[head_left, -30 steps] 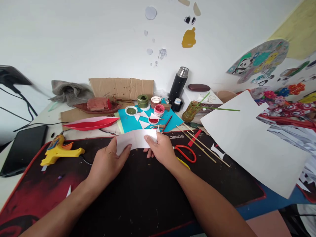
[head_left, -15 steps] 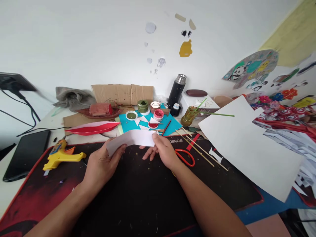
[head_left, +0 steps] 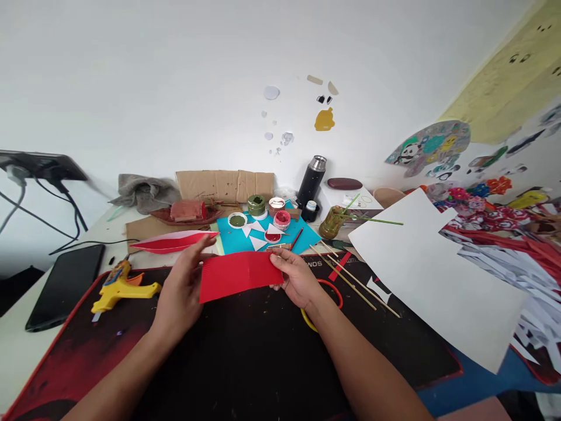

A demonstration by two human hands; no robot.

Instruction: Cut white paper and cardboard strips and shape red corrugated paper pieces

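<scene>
A rectangular red paper piece [head_left: 241,273] is held up over the dark mat, its red face toward me. My right hand [head_left: 294,273] pinches its right end between thumb and fingers. At the left end is my left hand [head_left: 184,286], thumb and fingers apart, its palm side beside the paper's edge; the fingers do not close on it. Behind it to the left lies a red boat-shaped paper [head_left: 175,242]. Scissors with red and yellow handles [head_left: 335,289] lie partly under my right wrist.
A yellow glue gun [head_left: 125,289] and a black phone [head_left: 65,287] lie left. Paint pots [head_left: 256,206] stand on blue paper [head_left: 228,234] at the back. Thin sticks [head_left: 355,280] and a large white sheet [head_left: 438,286] are right. A black flask [head_left: 310,182] stands by the wall.
The paper has been turned from its white face to its red face. My left hand has opened from its grip on the left end. The camera view has shifted, too.
</scene>
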